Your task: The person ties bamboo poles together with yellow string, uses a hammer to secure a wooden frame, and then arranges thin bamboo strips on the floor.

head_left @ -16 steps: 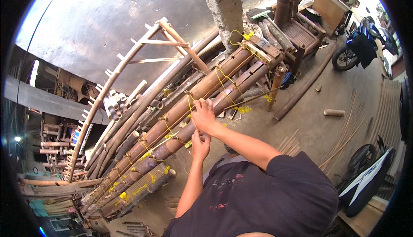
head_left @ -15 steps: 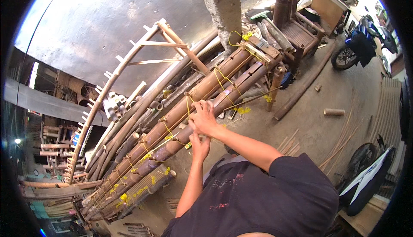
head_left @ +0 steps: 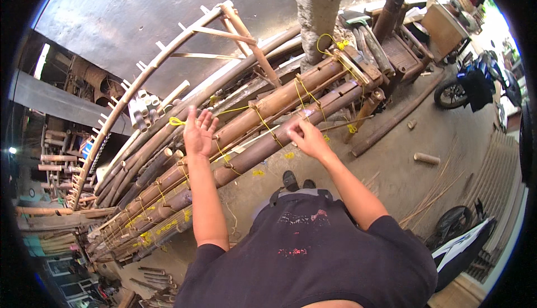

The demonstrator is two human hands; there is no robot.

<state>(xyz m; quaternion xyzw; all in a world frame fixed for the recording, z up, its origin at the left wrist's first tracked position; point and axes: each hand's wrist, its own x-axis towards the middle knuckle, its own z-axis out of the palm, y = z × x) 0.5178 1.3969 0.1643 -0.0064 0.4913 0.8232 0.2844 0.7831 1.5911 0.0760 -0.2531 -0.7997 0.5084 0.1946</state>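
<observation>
Two long brown bamboo poles, an upper one (head_left: 279, 94) and a lower one (head_left: 253, 154), lie side by side, slanting from lower left to upper right. Yellow cord (head_left: 261, 122) spans them at intervals, looped at small pegs. My left hand (head_left: 200, 134) is raised over the upper pole, palm up and fingers spread. A yellow cord bundle (head_left: 177, 121) shows just left of its thumb, and its line runs behind the fingers to a peg. My right hand (head_left: 307, 139) is closed at the lower pole, fingers curled; whatever they hold is hidden.
Behind the poles lean a curved pegged bamboo frame (head_left: 151, 65) and stacked bamboo lengths. A concrete post (head_left: 318, 17) rises at the far end, near a bamboo chair (head_left: 400, 53). On the floor lie a long pole (head_left: 397, 118) and a short bamboo piece (head_left: 427, 158). A motorbike (head_left: 475, 84) stands right.
My hands, together at the poles before, have parted: the left has swung left and up and opened, the right sits farther right. A cord now stretches between the two poles where they worked.
</observation>
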